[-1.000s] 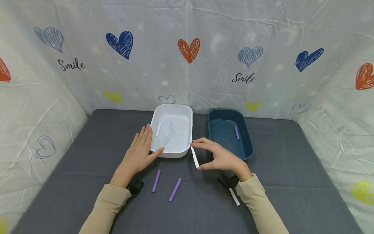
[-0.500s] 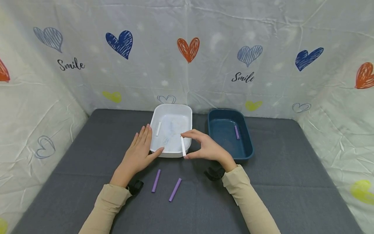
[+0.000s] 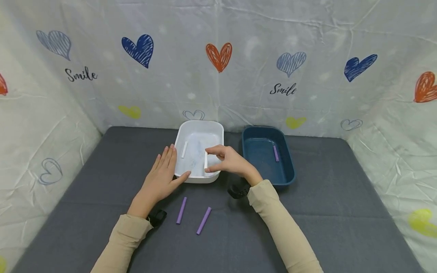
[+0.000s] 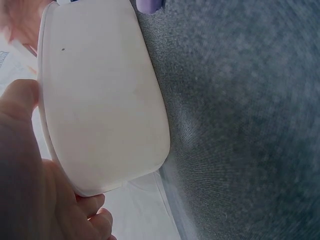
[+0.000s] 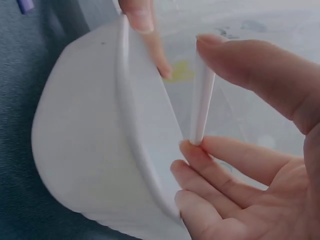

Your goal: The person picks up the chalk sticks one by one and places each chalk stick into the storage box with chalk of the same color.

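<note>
White stick [image 3: 206,161]: spanning right hand [image 3: 233,161], thumb to fingertips, over white tray [image 3: 199,180]
Right hand: clamped on stick's ends
Left hand [image 3: 159,181]: thumb spread, touching tray's left side

White basin [image 4: 102,100], interior hidden from left wrist view

The word "Smile" [image 3: 81,74] stands in black, handwriting-style letters on the left part of the white cloth [image 3: 184,22] at the back, just below a pale blue heart [image 3: 55,44]. A second black "Smile" [image 3: 283,89] is on the same cloth farther right, under another pale blue heart [image 3: 291,63]. Both words have a capital S and lower-case letters after it.
</note>
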The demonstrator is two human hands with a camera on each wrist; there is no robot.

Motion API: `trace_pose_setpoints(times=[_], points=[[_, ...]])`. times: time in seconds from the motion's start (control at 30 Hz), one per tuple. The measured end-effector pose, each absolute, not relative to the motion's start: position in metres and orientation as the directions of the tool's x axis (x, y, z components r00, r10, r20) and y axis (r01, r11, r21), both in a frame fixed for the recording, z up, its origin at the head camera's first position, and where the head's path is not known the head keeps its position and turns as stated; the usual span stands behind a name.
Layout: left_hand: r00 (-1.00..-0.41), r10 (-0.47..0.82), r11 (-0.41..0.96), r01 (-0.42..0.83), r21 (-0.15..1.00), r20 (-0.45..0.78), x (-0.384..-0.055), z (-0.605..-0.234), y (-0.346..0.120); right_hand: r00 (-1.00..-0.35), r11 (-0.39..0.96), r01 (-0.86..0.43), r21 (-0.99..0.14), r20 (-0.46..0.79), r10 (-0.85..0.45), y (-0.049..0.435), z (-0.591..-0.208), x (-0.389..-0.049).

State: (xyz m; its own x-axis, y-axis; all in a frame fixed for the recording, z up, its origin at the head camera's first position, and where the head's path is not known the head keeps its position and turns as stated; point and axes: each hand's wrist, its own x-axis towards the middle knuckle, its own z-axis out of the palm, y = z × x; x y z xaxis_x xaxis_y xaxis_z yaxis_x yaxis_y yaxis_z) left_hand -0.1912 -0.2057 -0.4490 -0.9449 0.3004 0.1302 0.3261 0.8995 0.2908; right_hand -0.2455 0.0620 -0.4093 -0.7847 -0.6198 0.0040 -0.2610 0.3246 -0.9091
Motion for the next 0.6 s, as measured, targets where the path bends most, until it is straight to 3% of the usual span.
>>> trace_pose_setpoints(times=[0.6], points=[[-0.950,0.292,0.903,0.311,0.297,0.106,-0.190,-0.445,-0.203,-0.839,0.431,-0.151,-0.890,-0.115,-0.532,0.041,-0.402,-0.280]])
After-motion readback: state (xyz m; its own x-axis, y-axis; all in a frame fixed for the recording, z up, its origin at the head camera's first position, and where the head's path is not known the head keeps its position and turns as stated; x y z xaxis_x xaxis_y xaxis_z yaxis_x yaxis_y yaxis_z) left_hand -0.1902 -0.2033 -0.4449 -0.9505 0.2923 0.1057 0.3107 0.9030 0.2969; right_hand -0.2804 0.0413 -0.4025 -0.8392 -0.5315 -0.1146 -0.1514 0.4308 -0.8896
